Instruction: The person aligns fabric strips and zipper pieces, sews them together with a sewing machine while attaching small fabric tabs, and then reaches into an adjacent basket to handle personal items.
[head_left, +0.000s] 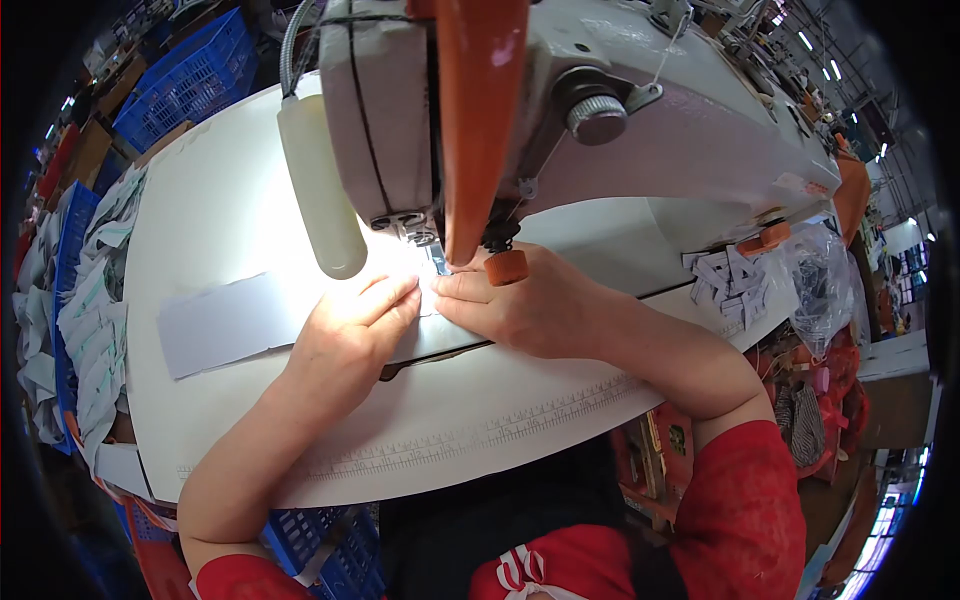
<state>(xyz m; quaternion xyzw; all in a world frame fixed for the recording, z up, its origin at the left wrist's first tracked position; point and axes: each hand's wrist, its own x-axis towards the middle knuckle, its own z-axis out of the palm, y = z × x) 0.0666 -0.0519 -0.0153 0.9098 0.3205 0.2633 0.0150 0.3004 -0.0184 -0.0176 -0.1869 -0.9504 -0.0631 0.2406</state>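
My left hand (345,328) is at the sewing machine's (385,120) needle area, with thumb and fingers pressed together at a small white piece (428,300), perhaps a label. From the other side, my right hand (525,310) meets it, fingertips bunched at the same piece beside the presser foot (437,258). Glare and fingers hide most of this piece. A flat light-grey fabric panel (230,325) lies left of my left hand, its right end lost in the lamp's glare.
A lamp (322,190) hangs left of the machine head. Small printed labels (728,285) and a clear plastic bag (822,285) lie at the table's right. Cut fabric pieces (100,300) are stacked left, near a blue crate (190,80). A ruler strip (470,435) follows the front edge.
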